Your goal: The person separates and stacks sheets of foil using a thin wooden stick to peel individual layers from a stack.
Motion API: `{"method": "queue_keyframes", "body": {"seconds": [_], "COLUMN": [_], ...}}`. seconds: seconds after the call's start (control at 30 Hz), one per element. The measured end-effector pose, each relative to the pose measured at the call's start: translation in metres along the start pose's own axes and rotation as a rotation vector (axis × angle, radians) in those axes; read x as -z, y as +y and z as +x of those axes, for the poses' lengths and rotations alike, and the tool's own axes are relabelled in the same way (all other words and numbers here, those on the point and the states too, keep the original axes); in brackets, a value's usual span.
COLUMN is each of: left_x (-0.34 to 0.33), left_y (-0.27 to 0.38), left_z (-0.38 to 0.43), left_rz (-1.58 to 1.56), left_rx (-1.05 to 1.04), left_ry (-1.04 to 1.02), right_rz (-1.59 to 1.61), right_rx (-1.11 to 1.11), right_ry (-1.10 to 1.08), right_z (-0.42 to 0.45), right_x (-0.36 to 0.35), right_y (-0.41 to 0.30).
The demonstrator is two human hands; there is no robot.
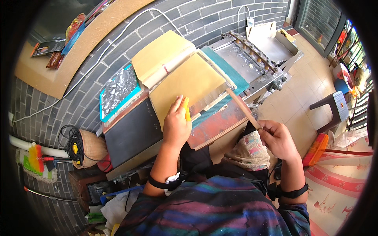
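My left hand (177, 125) rests extended on the lower edge of a tan paper sheet (189, 84), with yellow coverings on some fingertips. It grasps nothing that I can see. In my right hand (276, 138) is one end of a thin, flat wooden strip (243, 109). The strip's far end reaches the right side of the paper stack. Beneath the sheet lie pale layers and a teal ribbed mat (233, 72), on a worn reddish board (220, 125). A second tan paper stack (162, 57) lies behind.
A blue-rimmed tray (102, 109) holds silvery foil scraps, beside a black board (133, 132). Metal equipment with a rod (254, 53) stands at the back right. A cloth (248, 150) covers my lap. A plastic stool (333, 110) and an orange broom (316, 149) are rightward.
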State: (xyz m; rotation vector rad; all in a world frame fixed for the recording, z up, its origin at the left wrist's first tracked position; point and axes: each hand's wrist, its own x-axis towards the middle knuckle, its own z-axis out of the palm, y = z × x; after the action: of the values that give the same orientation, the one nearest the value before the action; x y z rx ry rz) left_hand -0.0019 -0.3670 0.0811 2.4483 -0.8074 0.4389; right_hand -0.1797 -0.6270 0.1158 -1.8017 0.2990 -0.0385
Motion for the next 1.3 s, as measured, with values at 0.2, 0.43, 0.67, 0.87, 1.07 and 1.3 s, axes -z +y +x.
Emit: {"method": "queue_keyframes", "body": {"seconds": [0.2, 0.43, 0.67, 0.87, 1.07, 1.3], "left_x": [-0.009, -0.012, -0.011, -0.011, -0.024, -0.024], "left_y": [0.006, 0.006, 0.005, 0.001, -0.021, -0.047], "left_z": [-0.002, -0.001, -0.002, 0.048, 0.102, 0.088], "left_rz": [0.016, 0.015, -0.010, -0.577, -1.381, -1.294], "left_rx": [-0.014, -0.015, -0.015, 0.132, 0.724, 0.794], "left_ry": [-0.045, -0.058, -0.035, 0.029, -0.348, -0.105], "right_rz": [-0.001, 0.027, 0.025, 0.016, -0.050, -0.150], "right_rx": [0.009, -0.008, -0.008, 0.013, 0.025, 0.031], "right_ry": [0.001, -0.007, 0.006, 0.004, -0.028, -0.208], "right_z": [-0.002, -0.002, -0.002, 0.001, -0.014, -0.037], "right_x": [0.001, 0.002, 0.001, 0.002, -0.010, 0.003], "right_y": [-0.003, -0.004, -0.005, 0.003, -0.021, -0.013]}}
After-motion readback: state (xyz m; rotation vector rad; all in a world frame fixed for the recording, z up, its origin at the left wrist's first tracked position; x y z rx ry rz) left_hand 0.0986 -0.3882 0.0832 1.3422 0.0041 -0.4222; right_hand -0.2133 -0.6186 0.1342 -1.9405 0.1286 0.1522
